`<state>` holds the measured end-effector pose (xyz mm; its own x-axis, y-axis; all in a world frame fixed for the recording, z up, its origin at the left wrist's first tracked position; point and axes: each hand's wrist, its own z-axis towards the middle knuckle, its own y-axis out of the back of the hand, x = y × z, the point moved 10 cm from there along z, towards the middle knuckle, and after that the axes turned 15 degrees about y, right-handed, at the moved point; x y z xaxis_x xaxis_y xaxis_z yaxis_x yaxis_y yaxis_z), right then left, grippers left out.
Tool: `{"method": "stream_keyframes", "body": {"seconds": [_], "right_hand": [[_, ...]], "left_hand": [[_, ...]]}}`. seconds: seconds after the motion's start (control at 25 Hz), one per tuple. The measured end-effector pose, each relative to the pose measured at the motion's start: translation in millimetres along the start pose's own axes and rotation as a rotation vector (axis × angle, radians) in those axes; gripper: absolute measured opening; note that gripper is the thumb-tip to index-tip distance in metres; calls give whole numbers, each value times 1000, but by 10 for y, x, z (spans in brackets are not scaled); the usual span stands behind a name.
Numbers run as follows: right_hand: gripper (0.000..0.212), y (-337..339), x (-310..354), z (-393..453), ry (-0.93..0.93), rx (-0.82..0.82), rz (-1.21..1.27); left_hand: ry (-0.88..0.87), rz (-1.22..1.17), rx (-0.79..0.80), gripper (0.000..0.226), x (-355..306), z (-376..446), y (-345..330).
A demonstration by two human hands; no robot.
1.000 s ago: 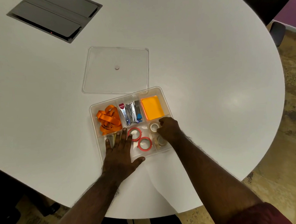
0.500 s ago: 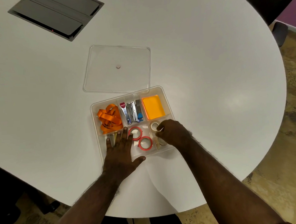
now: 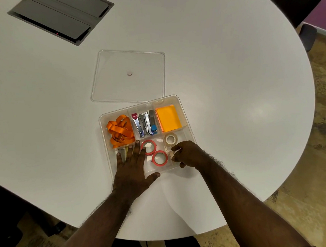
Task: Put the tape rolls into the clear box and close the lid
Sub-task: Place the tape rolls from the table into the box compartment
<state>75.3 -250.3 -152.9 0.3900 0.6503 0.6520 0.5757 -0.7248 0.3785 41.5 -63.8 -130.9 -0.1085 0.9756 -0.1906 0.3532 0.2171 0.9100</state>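
My right hand (image 3: 190, 155) pinches a pale tape roll (image 3: 172, 154) into the clear box (image 3: 184, 111), left hand (image 3: 131, 164) spread flat beside it, two red rolls (image 3: 154, 152) between them already in (lid (image 3: 127, 76) beyond my fingertips, still off).

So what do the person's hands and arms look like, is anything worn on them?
Both are bare. The left hand and right hand show no gloves, rings or watch, and both forearms are hairy and uncovered. No sleeve shows in this picture; the upper arms run out of frame.
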Motion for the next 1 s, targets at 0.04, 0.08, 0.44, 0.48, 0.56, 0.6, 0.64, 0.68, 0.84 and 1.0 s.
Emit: {"method": "stream_keyframes", "body": {"seconds": [0.04, 0.08, 0.44, 0.48, 0.56, 0.6, 0.64, 0.68, 0.84, 1.0], "right_hand": [[41, 18, 6, -18, 5, -14, 11], [41, 45, 24, -39, 19, -24, 13], [38, 482, 333, -185, 273, -234, -491], [35, 410, 378, -187, 313, -233, -585], [32, 269, 441, -196, 381, -235, -713], [32, 223, 442, -190, 393, -233, -740], [34, 190, 427, -180, 389, -226, -757], [35, 161, 404, -159, 371, -209, -773], [37, 111, 343, -101, 322, -146, -732], [33, 465, 326, -85, 315, -269, -627]], "left_hand": [[-3, -3, -4, 101, -5, -3, 7], [-6, -4, -6, 101, -9, -6, 10], [10, 29, 11, 103, 13, 19, -36], [12, 28, 12, 103, 13, 21, -35], [17, 30, 20, 103, 15, 20, -36], [20, 36, 23, 103, 14, 19, -37], [20, 39, 21, 103, 11, 16, -35], [19, 38, 17, 104, 8, 14, -29], [12, 33, 7, 103, 1, 9, -9], [9, 32, 10, 102, 7, 11, -23]]}}
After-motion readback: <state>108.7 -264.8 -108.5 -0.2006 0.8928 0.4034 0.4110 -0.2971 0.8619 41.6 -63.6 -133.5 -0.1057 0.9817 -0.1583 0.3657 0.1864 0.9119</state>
